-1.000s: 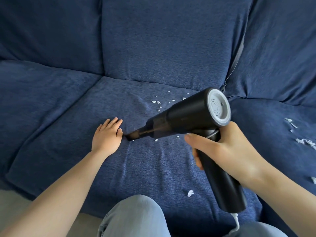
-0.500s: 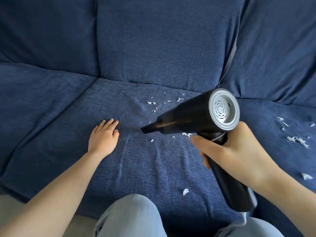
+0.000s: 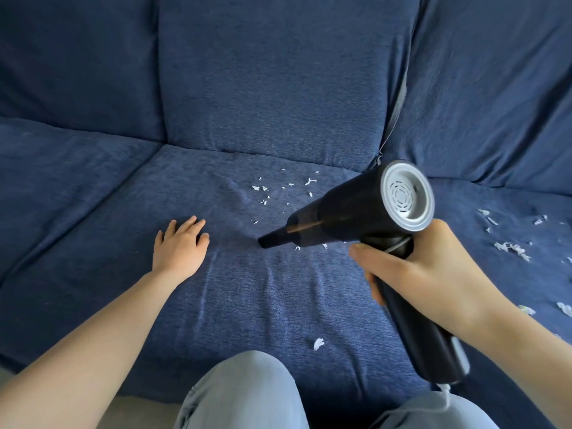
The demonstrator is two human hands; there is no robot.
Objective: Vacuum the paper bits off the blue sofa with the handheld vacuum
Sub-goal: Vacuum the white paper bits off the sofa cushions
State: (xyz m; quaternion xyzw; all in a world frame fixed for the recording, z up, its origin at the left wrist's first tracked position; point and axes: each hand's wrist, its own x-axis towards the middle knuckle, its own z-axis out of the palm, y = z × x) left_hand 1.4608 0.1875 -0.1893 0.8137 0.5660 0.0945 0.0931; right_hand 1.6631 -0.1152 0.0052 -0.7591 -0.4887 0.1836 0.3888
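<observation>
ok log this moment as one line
right hand grips vacuum | left hand flat on sofa | paper bits remain

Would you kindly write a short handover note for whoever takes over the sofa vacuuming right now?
Right hand grips the handheld vacuum; its nozzle points at the middle seat cushion.
Left hand lies flat and open on that cushion.
Done: cannot tell.
Left: paper bits beyond the nozzle, a few beside it, one scrap near the front edge, and a scattering on the right cushion.
</observation>
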